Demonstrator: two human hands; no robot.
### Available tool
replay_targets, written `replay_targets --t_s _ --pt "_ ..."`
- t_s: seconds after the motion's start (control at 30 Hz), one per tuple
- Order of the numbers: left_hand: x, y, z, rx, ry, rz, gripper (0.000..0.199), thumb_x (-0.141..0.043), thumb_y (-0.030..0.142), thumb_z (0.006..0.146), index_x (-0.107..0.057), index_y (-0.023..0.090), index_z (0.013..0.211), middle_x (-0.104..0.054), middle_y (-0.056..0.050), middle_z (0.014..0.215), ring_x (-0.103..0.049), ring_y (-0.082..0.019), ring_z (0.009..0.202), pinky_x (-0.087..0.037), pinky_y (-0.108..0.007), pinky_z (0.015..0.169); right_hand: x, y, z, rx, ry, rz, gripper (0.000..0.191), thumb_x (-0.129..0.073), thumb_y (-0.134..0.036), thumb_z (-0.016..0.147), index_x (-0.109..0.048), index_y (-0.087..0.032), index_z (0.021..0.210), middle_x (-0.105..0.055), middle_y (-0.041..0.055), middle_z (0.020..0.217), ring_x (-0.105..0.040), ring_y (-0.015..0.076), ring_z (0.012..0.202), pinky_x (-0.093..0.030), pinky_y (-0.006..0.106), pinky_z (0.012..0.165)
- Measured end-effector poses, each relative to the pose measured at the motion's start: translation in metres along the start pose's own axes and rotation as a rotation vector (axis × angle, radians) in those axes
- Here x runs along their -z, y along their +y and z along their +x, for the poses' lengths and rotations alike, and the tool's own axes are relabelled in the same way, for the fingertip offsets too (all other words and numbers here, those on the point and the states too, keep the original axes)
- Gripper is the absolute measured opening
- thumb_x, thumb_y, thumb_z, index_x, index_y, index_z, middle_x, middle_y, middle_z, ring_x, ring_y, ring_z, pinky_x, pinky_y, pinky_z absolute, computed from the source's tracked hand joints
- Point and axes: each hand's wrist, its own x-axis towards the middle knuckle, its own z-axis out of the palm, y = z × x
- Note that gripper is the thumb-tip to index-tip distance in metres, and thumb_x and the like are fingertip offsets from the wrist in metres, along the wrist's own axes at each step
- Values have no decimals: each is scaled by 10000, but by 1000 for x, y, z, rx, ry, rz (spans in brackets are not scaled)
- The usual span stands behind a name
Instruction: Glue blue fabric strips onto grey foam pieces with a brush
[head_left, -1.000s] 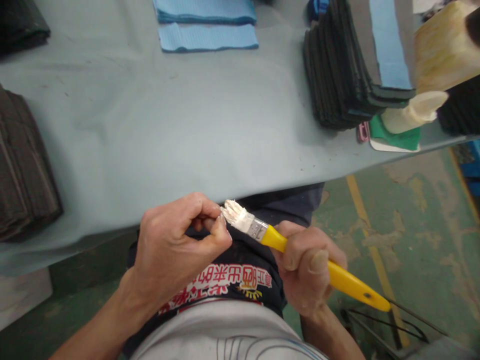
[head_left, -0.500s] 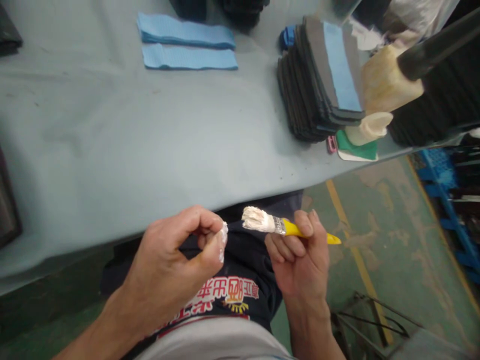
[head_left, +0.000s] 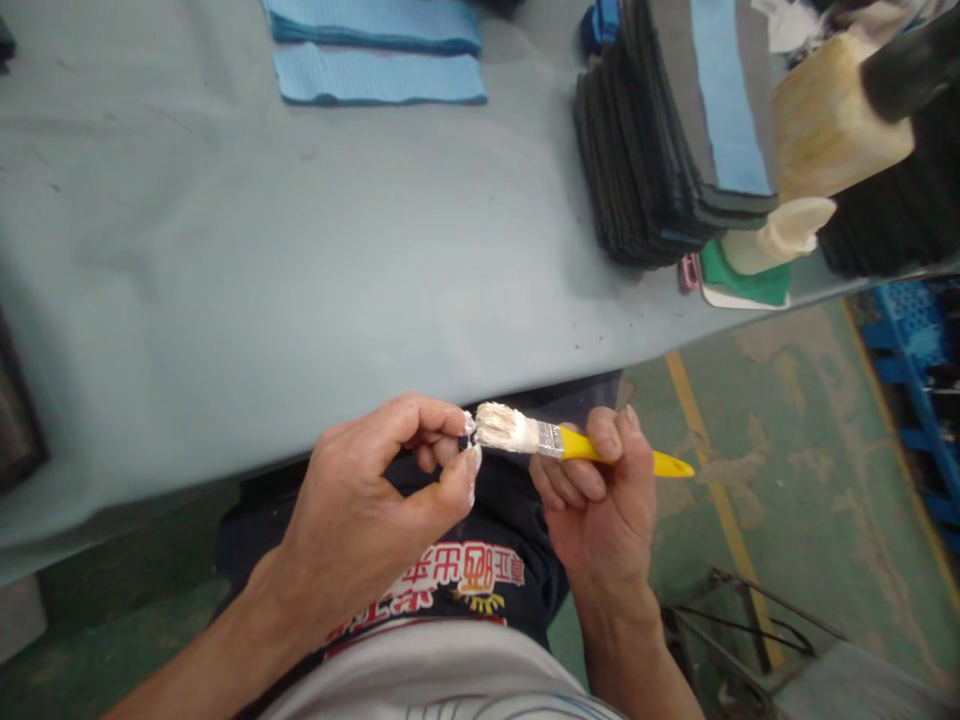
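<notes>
My right hand [head_left: 600,490] is closed around the yellow handle of a paintbrush [head_left: 551,440], held level above my lap. White paste coats and clumps the bristles, which point left. At their tip is my left hand [head_left: 390,480], thumb and forefinger slightly apart, the other fingers curled. White paste smears those two fingertips, right beside the bristle end; whether they touch it I cannot tell. Below both hands lies a dark apron [head_left: 517,520] with red and white lettering.
The grey-covered table [head_left: 300,270] stretches ahead. On it lie blue ribbed strips [head_left: 379,75] and a stack of dark pieces [head_left: 637,160]. To the right stand a yellowed container [head_left: 832,125] and a small white bottle [head_left: 780,238] on a green cloth [head_left: 750,280]. A metal frame [head_left: 742,640] is on the floor.
My left hand has moved right to the bristle tip, and its thumb and forefinger have parted from a pinch. The brush stays in my right hand. The view has shifted slightly.
</notes>
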Motion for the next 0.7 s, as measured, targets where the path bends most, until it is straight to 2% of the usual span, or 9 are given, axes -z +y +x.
replay_targets --t_s 0.3,0.7 --pt "-2 -5 4 5 -17 -8 136 -606 126 815 -691 229 839 -677 73 640 -607 -72 540 -507 -181 564 0 4 1 44 48 -37 584 -760 -570 958 -381 -240 662 -134 -148 489 -23 60 414 -253 140 368" --pt "-4 -7 1 13 7 17 121 -601 149 824 -691 229 829 -693 67 644 -621 -82 546 -522 -194 581 -4 6 -2 20 53 2 591 -793 -559 932 -380 -239 658 -142 -153 475 -19 56 406 -245 142 364"
